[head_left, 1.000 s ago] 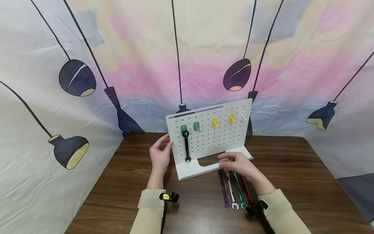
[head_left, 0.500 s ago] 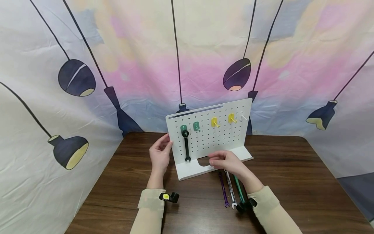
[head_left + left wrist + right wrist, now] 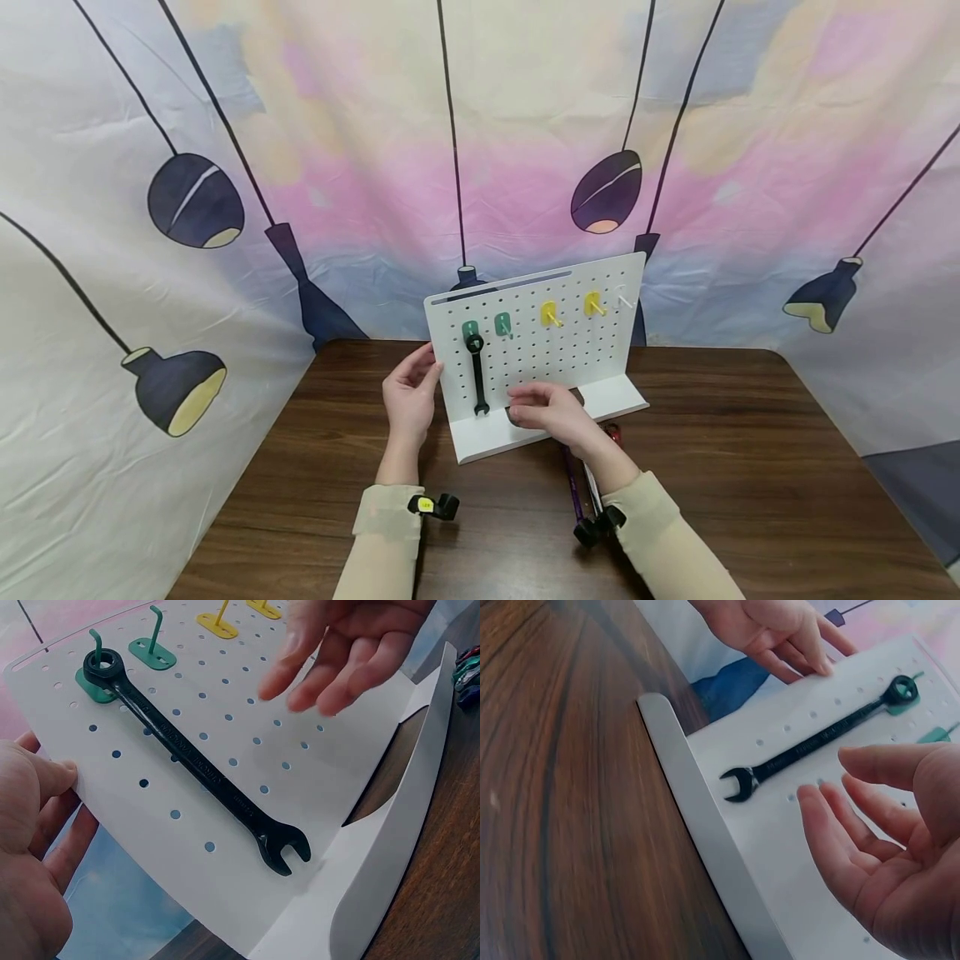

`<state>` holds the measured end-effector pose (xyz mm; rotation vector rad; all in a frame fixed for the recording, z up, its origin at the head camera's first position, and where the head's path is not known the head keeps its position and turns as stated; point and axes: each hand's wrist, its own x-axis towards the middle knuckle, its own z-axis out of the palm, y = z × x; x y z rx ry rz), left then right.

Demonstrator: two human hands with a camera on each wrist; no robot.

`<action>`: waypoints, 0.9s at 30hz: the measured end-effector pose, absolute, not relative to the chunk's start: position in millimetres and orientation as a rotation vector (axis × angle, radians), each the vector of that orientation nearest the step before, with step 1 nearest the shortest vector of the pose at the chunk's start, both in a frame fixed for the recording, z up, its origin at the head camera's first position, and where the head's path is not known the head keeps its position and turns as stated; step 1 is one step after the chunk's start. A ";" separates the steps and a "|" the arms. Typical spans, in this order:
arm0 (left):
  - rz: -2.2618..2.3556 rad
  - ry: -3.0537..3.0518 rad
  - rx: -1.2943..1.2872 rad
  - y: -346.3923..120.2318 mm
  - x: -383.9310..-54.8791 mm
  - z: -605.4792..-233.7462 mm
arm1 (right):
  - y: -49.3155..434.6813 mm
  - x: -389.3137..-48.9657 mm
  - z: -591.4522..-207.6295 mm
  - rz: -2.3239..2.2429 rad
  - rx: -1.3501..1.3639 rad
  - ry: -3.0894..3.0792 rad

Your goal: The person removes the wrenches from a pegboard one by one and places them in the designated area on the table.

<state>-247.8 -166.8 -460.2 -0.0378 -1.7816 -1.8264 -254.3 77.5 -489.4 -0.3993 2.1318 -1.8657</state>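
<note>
A white pegboard stand [image 3: 540,367] stands on the table, and my left hand [image 3: 408,396] grips its left edge, thumb on the front face and fingers behind. From the leftmost green hook [image 3: 96,684] a black combination wrench [image 3: 195,761] hangs by its ring end, its open-ended jaw pointing down near the stand's base. My right hand [image 3: 558,417] is in front of the board, to the right of the wrench's lower end. In the right wrist view its thumb and fingers are spread apart, short of the wrench, holding nothing.
Another green hook [image 3: 503,325], two yellow hooks such as this yellow hook [image 3: 551,314], and a clear hook [image 3: 622,296] carry nothing. Under my right forearm lie a purple wrench [image 3: 573,483], a silver wrench [image 3: 593,490] and a red wrench [image 3: 613,433], partly hidden. A patterned curtain [image 3: 525,167] hangs behind.
My right hand has moved left along the front of the board toward the black wrench, its forearm now covering more of the loose wrenches. The left hand and the stand have stayed put.
</note>
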 end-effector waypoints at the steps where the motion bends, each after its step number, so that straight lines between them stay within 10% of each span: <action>1: -1.825 -1.784 -0.039 -166.8 -247.9 -460.3 | 74.2 -254.3 -489.6 -1.865 -0.397 2.143; 27: -1.824 -1.794 -0.041 -167.8 -247.4 -460.2 | 7.8 -254.0 -495.2 -2.147 -0.291 2.314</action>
